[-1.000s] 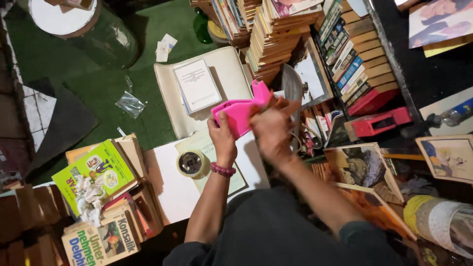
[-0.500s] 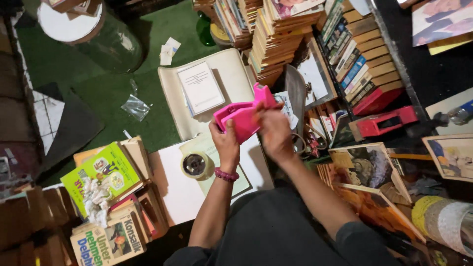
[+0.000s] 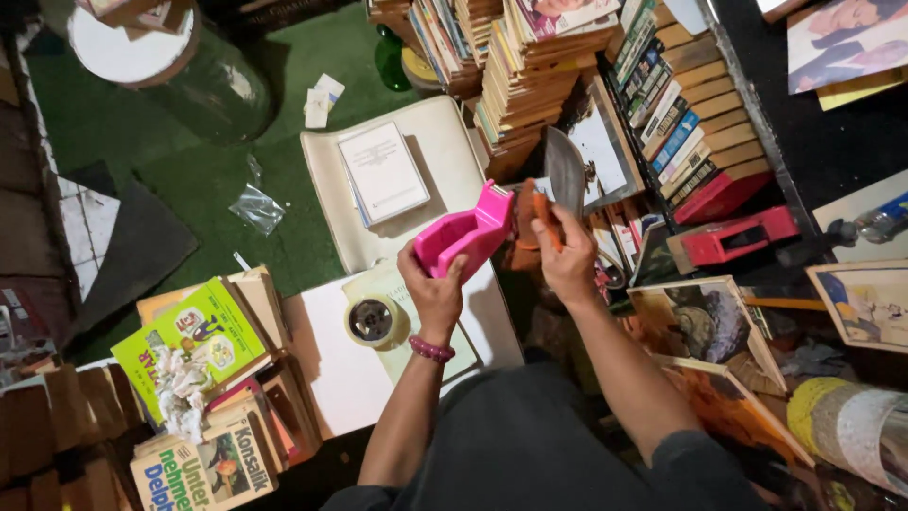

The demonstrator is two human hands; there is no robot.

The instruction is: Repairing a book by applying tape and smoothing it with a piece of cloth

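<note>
My left hand point(image 3: 433, 289) grips the lower end of a bright pink plastic tape dispenser point(image 3: 463, 237), held up over a white board. My right hand point(image 3: 565, 254) is closed on a wide flat metal blade point(image 3: 565, 170) with an orange handle, just right of the dispenser. A roll of clear tape point(image 3: 371, 320) lies on a pale sheet below my left hand. A beaded bracelet sits on my left wrist.
A cream tray point(image 3: 445, 151) holds a white book point(image 3: 383, 172). Tall stacks of books point(image 3: 539, 76) fill the back and right. A red box point(image 3: 733, 237), loose pictures point(image 3: 705, 326), a green book point(image 3: 194, 336) and a glass jar point(image 3: 156, 61) on green carpet surround me.
My hands have drawn apart: the right hand has moved right with the blade, off the dispenser. The pink dispenser has tipped and stays in my left hand.
</note>
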